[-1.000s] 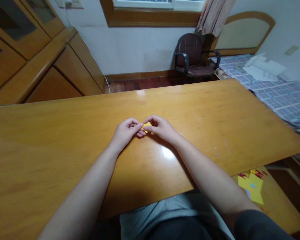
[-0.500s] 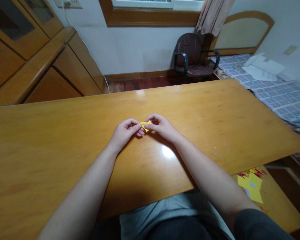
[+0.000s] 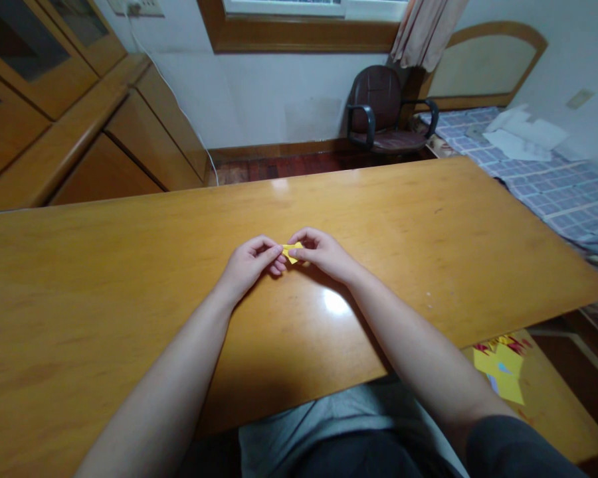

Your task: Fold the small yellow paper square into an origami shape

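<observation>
A small piece of folded yellow paper (image 3: 292, 255) is held between both hands, just over the middle of the wooden table (image 3: 129, 279). My left hand (image 3: 252, 262) pinches its left end between thumb and fingers. On the opposite side, my right hand (image 3: 321, 252) grips the paper's right part, thumb in front and index finger behind. The fingers cover much of the paper, so its full folded shape cannot be made out.
At the lower right, a lower wooden surface (image 3: 561, 405) carries yellow paper sheets (image 3: 508, 388) and several small red and yellow pieces (image 3: 515, 346). Beyond the table stand a dark office chair (image 3: 376, 99) and a bed (image 3: 543, 179). Wooden cabinets (image 3: 154, 126) line the left.
The left fingertips have shifted very slightly on the paper, and its lower corner shows a little lower. Both hands stay in nearly the same place.
</observation>
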Available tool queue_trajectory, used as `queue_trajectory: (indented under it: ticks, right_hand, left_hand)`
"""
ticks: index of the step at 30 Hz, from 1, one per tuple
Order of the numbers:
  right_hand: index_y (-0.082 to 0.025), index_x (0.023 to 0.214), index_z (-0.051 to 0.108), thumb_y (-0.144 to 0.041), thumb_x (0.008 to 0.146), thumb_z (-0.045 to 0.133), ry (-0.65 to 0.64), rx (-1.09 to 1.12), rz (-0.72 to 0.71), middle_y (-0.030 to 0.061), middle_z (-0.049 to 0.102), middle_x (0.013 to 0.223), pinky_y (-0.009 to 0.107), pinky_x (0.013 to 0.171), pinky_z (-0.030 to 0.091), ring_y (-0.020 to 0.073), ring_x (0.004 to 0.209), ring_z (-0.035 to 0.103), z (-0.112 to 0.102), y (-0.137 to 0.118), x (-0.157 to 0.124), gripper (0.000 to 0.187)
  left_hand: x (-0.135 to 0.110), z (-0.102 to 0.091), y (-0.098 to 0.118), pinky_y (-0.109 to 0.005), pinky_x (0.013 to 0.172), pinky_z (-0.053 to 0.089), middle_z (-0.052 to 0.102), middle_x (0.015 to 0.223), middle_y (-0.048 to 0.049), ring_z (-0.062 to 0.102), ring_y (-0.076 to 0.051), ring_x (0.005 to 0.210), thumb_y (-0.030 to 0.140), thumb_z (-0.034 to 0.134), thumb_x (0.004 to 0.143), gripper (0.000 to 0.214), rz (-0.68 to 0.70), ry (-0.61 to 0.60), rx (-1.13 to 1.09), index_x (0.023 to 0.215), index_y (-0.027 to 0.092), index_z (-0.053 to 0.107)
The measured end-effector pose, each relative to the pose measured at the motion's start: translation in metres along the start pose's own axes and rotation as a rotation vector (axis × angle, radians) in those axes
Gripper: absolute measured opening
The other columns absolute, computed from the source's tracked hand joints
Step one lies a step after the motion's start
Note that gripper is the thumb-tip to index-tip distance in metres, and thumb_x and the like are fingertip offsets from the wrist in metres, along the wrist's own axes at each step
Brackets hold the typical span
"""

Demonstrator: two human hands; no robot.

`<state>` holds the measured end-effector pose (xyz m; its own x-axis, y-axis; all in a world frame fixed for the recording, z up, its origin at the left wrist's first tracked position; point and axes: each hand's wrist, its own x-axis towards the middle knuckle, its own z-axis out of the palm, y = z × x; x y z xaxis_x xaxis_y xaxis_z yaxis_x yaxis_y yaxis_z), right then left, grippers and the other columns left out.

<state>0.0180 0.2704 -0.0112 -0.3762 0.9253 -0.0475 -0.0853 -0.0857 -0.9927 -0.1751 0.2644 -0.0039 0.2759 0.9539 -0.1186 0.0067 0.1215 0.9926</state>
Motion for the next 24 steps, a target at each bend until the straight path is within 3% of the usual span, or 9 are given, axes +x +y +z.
queue_trajectory:
  ticks: [13, 24]
  right_hand:
    - [-0.016, 0.091, 0.064, -0.045, 0.077, 0.072, -0.014, 0.008, 0.005, 0.0003, 0.066, 0.079, 0.023, 0.062, 0.047, 0.0121, 0.069, 0.059, 0.0034, 0.0, -0.0009, 0.033]
    - [-0.016, 0.084, 0.065, -0.04, 0.074, 0.074, 0.069, -0.07, -0.061, -0.0011, 0.064, 0.076, 0.024, 0.066, 0.041, 0.0112, 0.068, 0.054, 0.0042, 0.0046, 0.0031, 0.028]
  left_hand:
    - [-0.0009, 0.0016, 0.0001, -0.026, 0.054, 0.055, 0.071, 0.067, -0.0048, 0.065, -0.015, 0.053, 0.047, 0.074, 0.077, 0.035, 0.036, 0.007, 0.038, 0.079, 0.014, 0.063]
    - [-0.0014, 0.0019, -0.0025, -0.028, 0.056, 0.057, 0.07, 0.067, -0.0042, 0.066, -0.015, 0.055, 0.05, 0.067, 0.083, 0.035, 0.081, 0.008, 0.057, 0.08, 0.015, 0.063]
